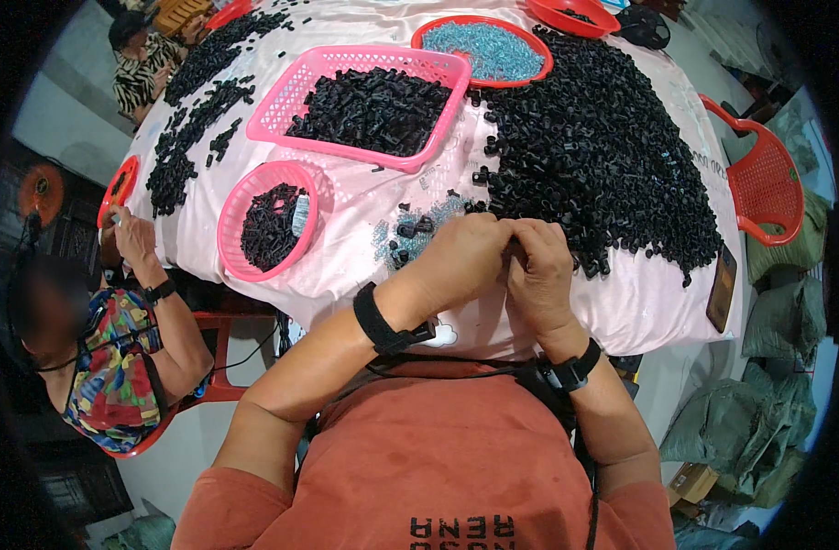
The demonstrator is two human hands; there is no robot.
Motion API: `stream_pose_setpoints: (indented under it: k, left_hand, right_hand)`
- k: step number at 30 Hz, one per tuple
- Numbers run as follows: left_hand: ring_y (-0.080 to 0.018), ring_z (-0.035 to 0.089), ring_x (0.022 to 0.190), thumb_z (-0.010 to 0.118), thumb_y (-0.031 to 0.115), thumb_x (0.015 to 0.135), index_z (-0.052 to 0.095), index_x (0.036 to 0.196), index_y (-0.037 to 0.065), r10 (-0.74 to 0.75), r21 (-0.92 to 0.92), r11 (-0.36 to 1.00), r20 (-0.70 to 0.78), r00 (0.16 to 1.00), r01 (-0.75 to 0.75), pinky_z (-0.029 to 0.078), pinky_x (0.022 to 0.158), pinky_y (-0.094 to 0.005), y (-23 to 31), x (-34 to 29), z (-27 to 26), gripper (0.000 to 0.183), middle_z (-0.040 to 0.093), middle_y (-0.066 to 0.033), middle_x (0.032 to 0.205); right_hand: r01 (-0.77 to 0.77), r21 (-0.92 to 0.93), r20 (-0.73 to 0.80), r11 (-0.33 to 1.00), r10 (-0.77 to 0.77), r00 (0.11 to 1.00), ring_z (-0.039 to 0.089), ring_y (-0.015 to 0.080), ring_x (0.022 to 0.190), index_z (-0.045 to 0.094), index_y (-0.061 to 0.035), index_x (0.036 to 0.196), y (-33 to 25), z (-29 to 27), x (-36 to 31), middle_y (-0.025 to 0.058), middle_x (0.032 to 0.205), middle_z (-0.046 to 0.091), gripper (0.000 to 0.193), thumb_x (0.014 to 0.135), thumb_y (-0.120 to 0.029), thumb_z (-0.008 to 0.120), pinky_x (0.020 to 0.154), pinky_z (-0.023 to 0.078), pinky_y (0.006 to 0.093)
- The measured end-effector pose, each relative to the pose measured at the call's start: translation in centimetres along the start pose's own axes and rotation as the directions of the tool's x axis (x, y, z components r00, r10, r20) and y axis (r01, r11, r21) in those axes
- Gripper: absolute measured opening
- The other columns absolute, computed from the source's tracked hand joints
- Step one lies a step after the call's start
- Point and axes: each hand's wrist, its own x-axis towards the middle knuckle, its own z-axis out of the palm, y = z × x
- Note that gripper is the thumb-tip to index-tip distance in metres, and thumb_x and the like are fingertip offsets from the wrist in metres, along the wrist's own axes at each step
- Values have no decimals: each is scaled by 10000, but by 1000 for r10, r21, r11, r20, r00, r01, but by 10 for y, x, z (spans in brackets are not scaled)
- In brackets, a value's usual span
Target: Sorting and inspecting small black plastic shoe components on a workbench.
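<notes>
Close together at the near side of the table, my left hand (463,257) and my right hand (541,268) meet at the fingertips. Both are closed in a pinch; whatever they hold is hidden by the fingers. Just beyond them spreads a large heap of small black plastic parts (603,147). Left of my left hand lie loose clear bluish pieces (383,240) with a few black parts (410,227) among them. A round pink basket (314,215) of thin black pieces (271,229) stands further left.
A rectangular pink basket (277,96) holds more black parts. Behind it is a red bowl (543,46) of clear bluish pieces. A phone (723,289) lies at the right edge, near a red chair (767,183). Two people sit at the left, one at a red tray (105,206).
</notes>
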Motion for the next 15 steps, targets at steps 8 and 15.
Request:
stream_pose_setpoints:
  k: [8,15]
  left_hand:
    - [-406,653,797,615,41,799,591,913,-1,-40,196,980,49,998,30,536,681,-492,12,-4,7,124,625,-187,903]
    - [-414,636,787,603,40,820,556,934,-9,39,205,977,64,997,-51,517,673,-501,9,-8,1,132,598,-197,901]
  right_hand:
    - [-35,28,4,999,35,999,588,349,918,665,-27,1077,2,-1,0,140,981,650,344,768,88,565,826,488,416]
    - [62,13,-13,998,-62,998,578,355,911,651,-25,1084,2,0,0,143,968,640,339,777,85,557,827,478,425]
